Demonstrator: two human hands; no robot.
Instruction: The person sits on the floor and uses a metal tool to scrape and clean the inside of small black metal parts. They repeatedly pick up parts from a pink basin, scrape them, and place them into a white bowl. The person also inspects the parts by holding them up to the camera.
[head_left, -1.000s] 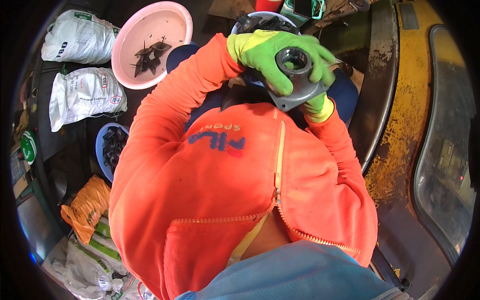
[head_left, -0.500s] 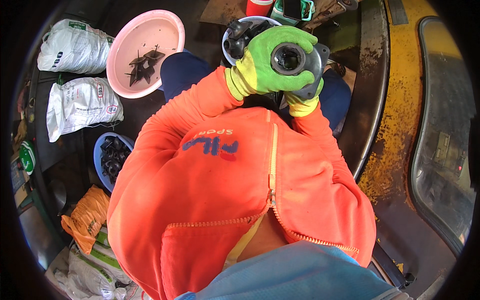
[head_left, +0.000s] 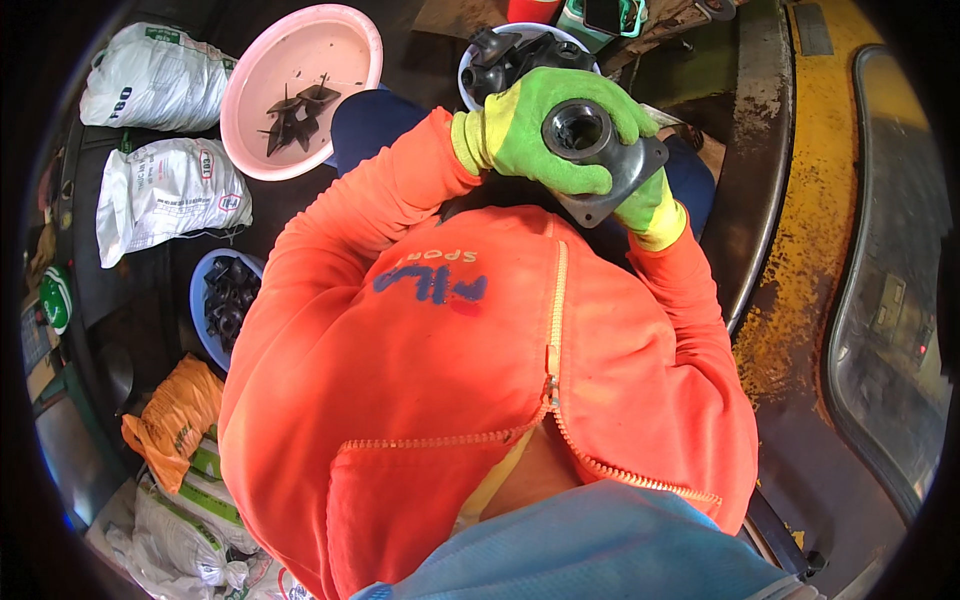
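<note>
My left hand [head_left: 525,125], in a green and yellow glove, is wrapped round a black flanged rubber part [head_left: 625,172]. Its open round collar faces up toward me, inside the curve of my fingers. The flat flange, with small corner holes, points away to the lower right. My right hand [head_left: 648,205], gloved alike, is against the flange's right underside; its fingers are hidden behind the part. Just beyond my hands, a pale blue basin [head_left: 467,85] holds several similar black parts.
At the left stand a pink basin [head_left: 232,110] with several dark pointed pieces and a blue basin [head_left: 198,310] of black parts. White sacks [head_left: 155,80] and an orange bag [head_left: 178,415] lie beyond. A rusty yellow machine panel [head_left: 800,290] rises at the right.
The black part has tilted and turned, so its flange now slants to the lower right. My right hand and forearm have shifted right. The surroundings sit slightly higher in view.
</note>
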